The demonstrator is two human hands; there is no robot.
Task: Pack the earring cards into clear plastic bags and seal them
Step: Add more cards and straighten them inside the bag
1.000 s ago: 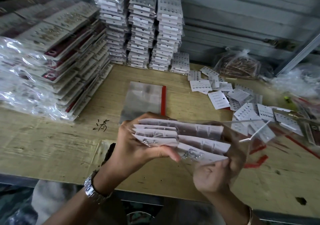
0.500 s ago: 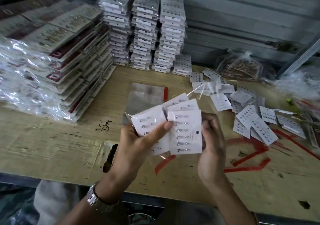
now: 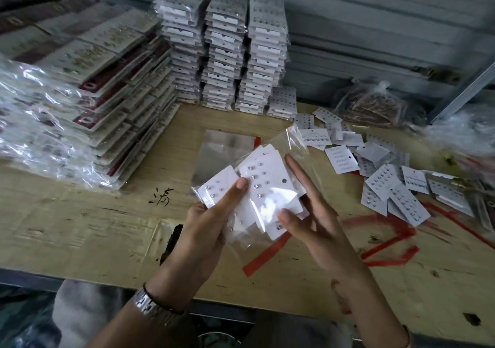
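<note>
Cards (image 3: 267, 187): a loose fan, studs up, held over the near middle of the worktop (image 3: 80, 227). They seem to sit inside a clear bag (image 3: 294, 144), its red strip (image 3: 267, 254) hanging at the near end. Left hand (image 3: 206, 229): grip closed on the fan, thumb on top. Right hand (image 3: 316, 213): grip has opened. Half a second back its fingers curled behind the stack; now they lie straight along the right edge, thumb touching the nearest card. Likely squaring the fan down into the bag. Flap not yet sealed. Loose cards (image 3: 388, 187) wait on the right.
</note>
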